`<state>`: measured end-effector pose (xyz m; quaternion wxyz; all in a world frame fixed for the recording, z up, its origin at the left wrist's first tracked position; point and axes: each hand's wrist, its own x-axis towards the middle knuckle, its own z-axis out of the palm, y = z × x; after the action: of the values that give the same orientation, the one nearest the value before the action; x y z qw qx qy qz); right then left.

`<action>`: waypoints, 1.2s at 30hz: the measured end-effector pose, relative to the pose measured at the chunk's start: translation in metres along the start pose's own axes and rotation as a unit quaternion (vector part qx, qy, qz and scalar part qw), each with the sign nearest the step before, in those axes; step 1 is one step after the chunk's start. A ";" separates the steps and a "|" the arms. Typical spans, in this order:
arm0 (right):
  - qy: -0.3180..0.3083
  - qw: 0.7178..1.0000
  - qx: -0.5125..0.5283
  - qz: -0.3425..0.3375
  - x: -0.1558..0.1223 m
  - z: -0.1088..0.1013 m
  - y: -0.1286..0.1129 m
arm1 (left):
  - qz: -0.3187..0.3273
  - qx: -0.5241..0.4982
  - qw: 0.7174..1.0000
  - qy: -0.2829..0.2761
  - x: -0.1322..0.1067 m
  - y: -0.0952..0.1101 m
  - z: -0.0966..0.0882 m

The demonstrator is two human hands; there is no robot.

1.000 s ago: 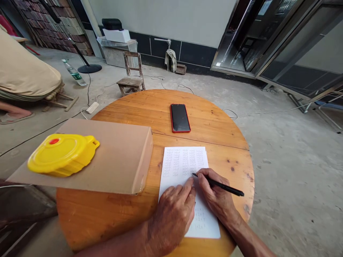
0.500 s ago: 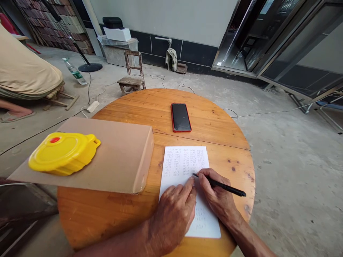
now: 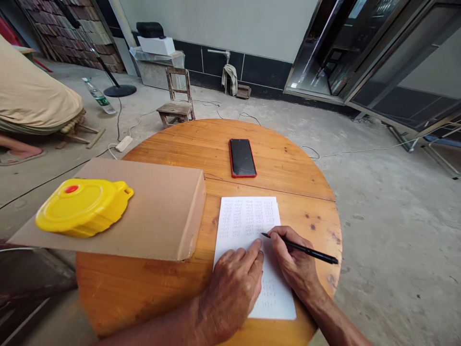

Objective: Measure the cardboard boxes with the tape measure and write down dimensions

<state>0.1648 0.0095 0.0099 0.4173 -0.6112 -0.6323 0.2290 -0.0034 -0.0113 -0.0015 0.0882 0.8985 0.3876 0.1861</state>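
A sheet of white paper (image 3: 248,216) with columns of small handwritten figures lies on the round wooden table (image 3: 173,288). My right hand (image 3: 296,262) grips a black pen (image 3: 311,252), its tip at the paper among the lower rows of writing. Flat across the middle of the sheet rests my left hand (image 3: 234,290), fingers stretched out and pressing the paper, with its fingertips just short of the pen tip. Part of the writing is hidden under the left hand.
Beyond the paper lies a phone (image 3: 243,157) in a red case. To the left, a cardboard box (image 3: 158,211) carries a yellow tape-measure-like case (image 3: 82,206). A small wooden chair (image 3: 176,103) stands behind the table. At far left are a bottle (image 3: 99,96) and another person's foot (image 3: 21,154).
The pen and my right hand have shifted slightly to the right along the row. My left hand stays in place on the paper.
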 end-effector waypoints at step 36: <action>-0.012 0.999 -0.028 -0.014 0.001 0.003 0.000 | -0.007 0.000 1.000 -0.016 0.000 0.002 -0.001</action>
<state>0.1626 0.0112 0.0089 0.3957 -0.6108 -0.6520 0.2126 -0.0029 -0.0121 0.0003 0.0959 0.8988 0.3921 0.1709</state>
